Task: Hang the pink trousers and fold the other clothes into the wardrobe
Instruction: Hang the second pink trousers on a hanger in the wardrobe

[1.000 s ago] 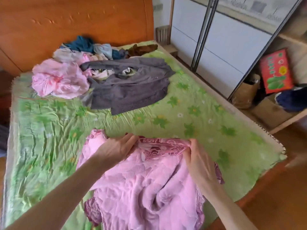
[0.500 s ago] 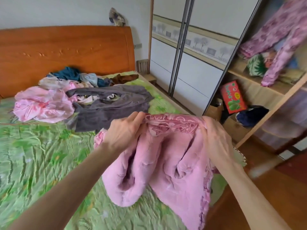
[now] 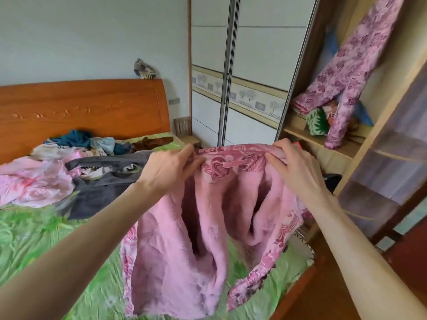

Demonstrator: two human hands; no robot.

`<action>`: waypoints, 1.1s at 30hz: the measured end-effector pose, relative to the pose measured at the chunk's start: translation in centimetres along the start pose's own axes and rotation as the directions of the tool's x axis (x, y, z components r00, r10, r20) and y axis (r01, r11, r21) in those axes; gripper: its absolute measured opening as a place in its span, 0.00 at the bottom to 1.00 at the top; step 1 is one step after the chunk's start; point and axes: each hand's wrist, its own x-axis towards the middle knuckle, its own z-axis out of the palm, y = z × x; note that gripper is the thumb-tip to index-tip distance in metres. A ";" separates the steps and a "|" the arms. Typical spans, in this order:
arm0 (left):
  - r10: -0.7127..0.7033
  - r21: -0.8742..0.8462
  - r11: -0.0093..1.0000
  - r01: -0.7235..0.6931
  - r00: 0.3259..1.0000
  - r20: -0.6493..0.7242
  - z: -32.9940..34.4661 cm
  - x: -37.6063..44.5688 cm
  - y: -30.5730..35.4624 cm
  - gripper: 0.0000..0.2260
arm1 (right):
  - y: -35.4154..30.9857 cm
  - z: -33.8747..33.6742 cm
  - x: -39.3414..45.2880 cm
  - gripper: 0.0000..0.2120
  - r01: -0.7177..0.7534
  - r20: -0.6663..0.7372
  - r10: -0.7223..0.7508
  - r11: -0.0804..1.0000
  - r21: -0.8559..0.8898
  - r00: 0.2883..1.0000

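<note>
Left hand: the left hand (image 3: 169, 172) pinches one end of the waistband of the pink fleece-lined trousers with a rose print (image 3: 203, 227), fingers curled over the hem.
Right hand: the right hand (image 3: 294, 168) grips the other end of the waistband, thumb tucked under.
Trousers: held up in the air above the green floral bedsheet (image 3: 34, 245), inside out, legs hanging towards the sheet.
Bed pile: a dark grey garment (image 3: 101, 195) lies beside crumpled pale pink clothing (image 3: 34, 183) near the orange wooden headboard (image 3: 80, 112).
Wardrobe: the open wooden wardrobe (image 3: 323, 139) stands to the right; a purple rose-print garment (image 3: 346, 72), possibly pyjamas, hangs inside.
</note>
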 end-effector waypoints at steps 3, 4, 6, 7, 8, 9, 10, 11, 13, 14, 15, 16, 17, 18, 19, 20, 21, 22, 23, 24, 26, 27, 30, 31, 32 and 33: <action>-0.001 0.034 0.999 0.003 0.999 -0.049 1.4 4.7 4.1 0.15 | 5.1 -1.6 1.0 0.12 0.035 0.030 -0.034 0.998 -0.050 0.999; 0.000 0.045 0.999 0.002 0.998 -0.059 1.9 6.4 5.6 0.15 | 6.8 -2.0 1.4 0.12 0.020 0.038 -0.018 0.998 -0.060 0.999; -0.027 0.060 0.998 0.031 0.998 -0.065 2.5 9.2 7.9 0.15 | 9.2 -2.1 2.1 0.11 -0.047 0.024 0.048 0.998 -0.048 0.999; -0.043 0.066 0.997 0.047 0.997 -0.065 3.1 10.7 9.2 0.15 | 10.5 -2.5 2.5 0.11 -0.087 0.003 0.087 0.996 -0.021 0.996; -0.058 0.067 0.996 0.063 0.996 -0.067 3.6 12.1 10.5 0.15 | 11.5 -2.8 2.9 0.11 -0.126 -0.019 0.127 0.992 0.004 0.992; -0.068 0.062 0.995 0.073 0.995 -0.075 4.0 13.4 11.6 0.15 | 12.6 -3.1 3.5 0.10 -0.165 -0.043 0.165 0.986 0.015 0.985; -0.071 0.052 0.996 0.075 0.994 -0.085 4.6 14.7 12.6 0.15 | 13.6 -3.4 4.1 0.09 -0.197 -0.067 0.198 0.980 0.017 0.978; -0.072 0.044 0.996 0.077 0.993 -0.091 5.1 15.9 13.5 0.15 | 14.6 -3.8 4.8 0.08 -0.222 -0.086 0.224 0.975 0.027 0.971; -0.088 0.042 0.995 0.092 0.991 -0.102 6.2 18.1 14.6 0.15 | 16.6 -4.3 6.0 0.08 -0.230 -0.098 0.237 0.970 0.078 0.967; -0.100 0.041 0.994 0.105 0.989 -0.112 6.9 19.0 14.8 0.15 | 17.6 -4.5 6.5 0.08 -0.212 -0.097 0.221 0.973 0.093 0.970; -0.113 0.040 0.992 0.118 0.986 -0.122 7.7 19.9 14.9 0.15 | 18.6 -4.8 7.0 0.09 -0.189 -0.098 0.198 0.978 0.090 0.975; -0.125 0.040 0.990 0.132 0.983 -0.131 8.4 20.6 14.9 0.14 | 19.5 -5.0 7.5 0.09 -0.162 -0.101 0.169 0.984 0.080 0.980; -0.138 0.041 0.989 0.145 0.981 -0.135 9.2 21.3 14.9 0.14 | 20.4 -5.2 8.1 0.10 -0.130 -0.104 0.136 0.989 0.067 0.985; -0.154 0.038 0.986 0.160 0.978 -0.139 10.1 22.0 14.8 0.14 | 21.2 -5.4 8.7 0.10 -0.097 -0.104 0.102 0.994 0.050 0.989; -0.175 0.032 0.983 0.181 0.974 -0.142 11.0 22.8 14.8 0.14 | 22.0 -5.6 9.4 0.09 -0.066 -0.098 0.069 0.997 0.032 0.993; -0.200 0.022 0.978 0.206 0.969 -0.142 11.9 23.6 14.8 0.15 | 22.8 -5.8 10.1 0.10 -0.040 -0.088 0.042 0.999 0.020 0.995; -0.227 0.008 0.973 0.231 0.963 -0.141 12.8 24.4 14.8 0.15 | 23.7 -6.0 10.9 0.10 -0.028 -0.076 0.029 1.000 0.009 0.997; -0.251 -0.014 0.968 0.252 0.957 -0.142 13.8 25.3 14.9 0.15 | 24.6 -6.1 11.7 0.11 -0.019 -0.065 0.019 1.000 -0.006 0.998; -0.271 -0.040 0.963 0.268 0.951 -0.147 14.7 26.3 15.0 0.15 | 25.6 -6.1 12.5 0.12 -0.006 -0.058 0.004 0.999 -0.033 0.998; -0.286 -0.070 0.958 0.278 0.946 -0.156 15.6 27.3 15.2 0.15 | 26.6 -6.0 13.3 0.12 0.007 -0.055 -0.011 0.998 -0.064 0.998; -0.296 -0.112 0.953 0.280 0.939 -0.175 17.2 29.4 15.8 0.15 | 28.6 -5.6 14.9 0.11 0.017 -0.051 -0.022 0.994 -0.107 0.998; -0.294 -0.125 0.954 0.274 0.938 -0.182 18.0 30.6 16.0 0.15 | 29.5 -5.4 15.7 0.11 0.011 -0.049 -0.017 0.993 -0.114 0.999; -0.285 -0.164 0.953 0.256 0.941 -0.185 20.1 34.2 16.2 0.15 | 32.4 -4.4 18.3 0.14 -0.039 -0.061 0.033 0.994 -0.101 0.998; -0.287 -0.177 0.950 0.256 0.940 -0.184 20.9 35.5 16.3 0.16 | 33.5 -4.0 19.2 0.13 -0.069 -0.075 0.063 0.994 -0.081 0.995; -0.291 -0.187 0.948 0.258 0.939 -0.183 21.6 36.7 16.2 0.16 | 34.6 -3.4 20.1 0.11 -0.107 -0.092 0.104 0.994 -0.030 0.990; -0.296 -0.196 0.946 0.260 0.937 -0.187 22.3 37.9 16.2 0.17 | 35.6 -2.7 21.1 0.09 -0.158 -0.097 0.162 0.986 0.048 0.982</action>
